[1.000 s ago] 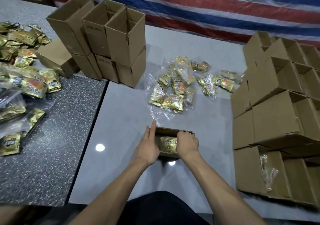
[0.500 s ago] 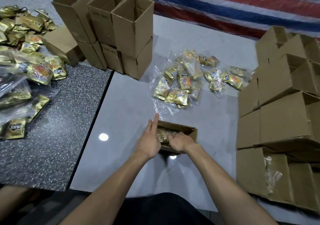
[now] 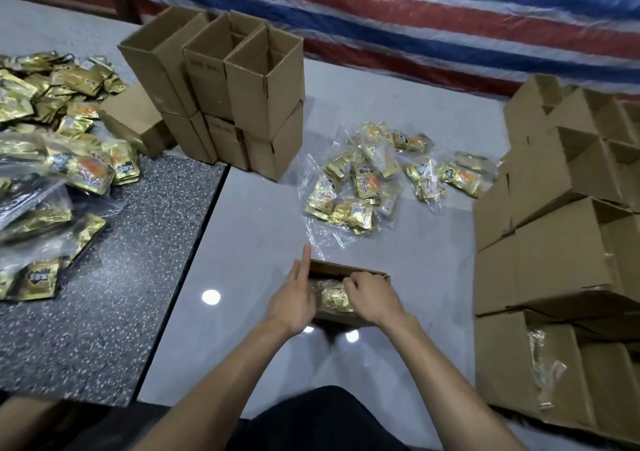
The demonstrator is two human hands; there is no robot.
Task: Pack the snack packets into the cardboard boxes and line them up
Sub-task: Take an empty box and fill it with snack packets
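A small open cardboard box point(image 3: 346, 269) sits on the grey table in front of me, with gold snack packets point(image 3: 334, 298) inside. My left hand point(image 3: 294, 298) lies flat against the box's left side, fingers straight and pointing away. My right hand point(image 3: 372, 293) reaches into the box from the right, its fingers curled down onto the packets. Whether it grips them is hidden. More gold snack packets in clear plastic bags point(image 3: 367, 180) lie just beyond the box.
A stack of open cardboard boxes point(image 3: 242, 104) stands at the back centre-left. More cardboard boxes point(image 3: 561, 242) are piled along the right. A heap of gold packets point(image 3: 59, 145) covers the dark speckled table point(image 3: 121, 277) at left. A striped tarp hangs behind.
The right hand moved from the box's near rim down into the box onto the packets. The left hand stayed flat at the box's left side.
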